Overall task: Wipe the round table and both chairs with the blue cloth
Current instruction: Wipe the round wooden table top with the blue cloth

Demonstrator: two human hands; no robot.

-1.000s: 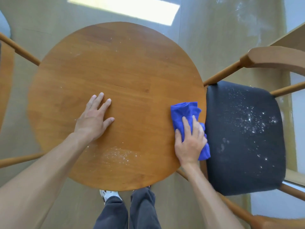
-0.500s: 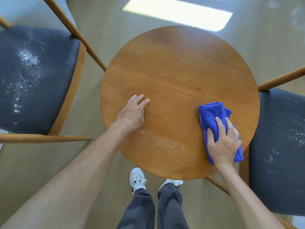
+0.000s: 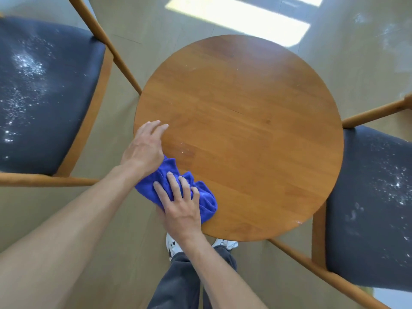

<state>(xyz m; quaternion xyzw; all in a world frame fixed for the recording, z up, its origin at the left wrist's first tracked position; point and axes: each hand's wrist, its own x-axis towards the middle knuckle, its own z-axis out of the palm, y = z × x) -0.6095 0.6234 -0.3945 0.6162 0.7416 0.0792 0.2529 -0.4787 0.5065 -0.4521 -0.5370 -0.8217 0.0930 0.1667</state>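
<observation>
The round wooden table (image 3: 245, 121) fills the middle of the view. A bunched blue cloth (image 3: 207, 197) lies at its near left edge. My right hand (image 3: 180, 204) presses flat on the cloth, fingers spread over it. My left hand (image 3: 145, 148) rests on the table's left rim, just above the cloth, with its wrist over one end of the cloth and nothing held. A few white specks remain on the wood beside the left hand. The left chair (image 3: 44, 90) and the right chair (image 3: 374, 208) have dark seats sprinkled with white powder.
Wooden chair arms and legs (image 3: 104, 43) run close to the table on both sides. My legs and white shoes (image 3: 176, 246) stand under the near table edge. The floor is pale, with a bright light patch (image 3: 240, 16) beyond the table.
My right hand has swept the cloth from the table's right side across to the near left edge, over the powder patch. My left hand shifted slightly toward the left rim.
</observation>
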